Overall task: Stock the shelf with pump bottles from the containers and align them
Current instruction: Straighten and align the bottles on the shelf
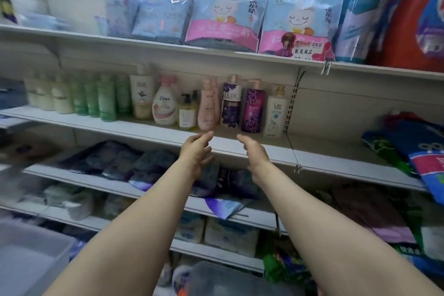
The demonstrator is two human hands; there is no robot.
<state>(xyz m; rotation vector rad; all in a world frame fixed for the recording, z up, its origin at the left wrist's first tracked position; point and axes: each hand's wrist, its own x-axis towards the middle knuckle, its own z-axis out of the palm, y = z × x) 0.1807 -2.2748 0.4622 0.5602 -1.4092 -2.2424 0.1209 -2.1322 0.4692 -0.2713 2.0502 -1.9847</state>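
Upright on the middle shelf (240,145) stands a row of pump bottles, each with its long axis vertical and its pump head at the top. Nearest the hands is a pink bottle (207,106), slim and standing close to the shelf's front edge, with a second pink one just behind it. To its right are a dark purple bottle (231,101), a magenta bottle (254,107) and a white bottle (275,113) with a gold pump; the magenta one's spout points right. To the left of the pink bottle are a small yellow bottle (187,113), a white and pink bottle (165,103) whose spout turns left, a tall cream bottle (141,94), then green bottles (102,98) and pale cream bottles (51,96), both blurred.

Both arms reach forward toward this shelf. The left hand (195,151) is just below the pink bottle, its fingers loosely spread and slightly bent, the fingertips close to the shelf edge; it holds nothing, and whether it touches the shelf I cannot tell. The right hand (254,151) is near it, a gap between the two, fingers relaxed and gently curved, also empty.

Above, the top shelf carries light blue packets (222,13). Below are dark packets (144,163) on a lower shelf. A grey tub (31,255) sits at bottom left, and another container (228,281) lies low between the arms.
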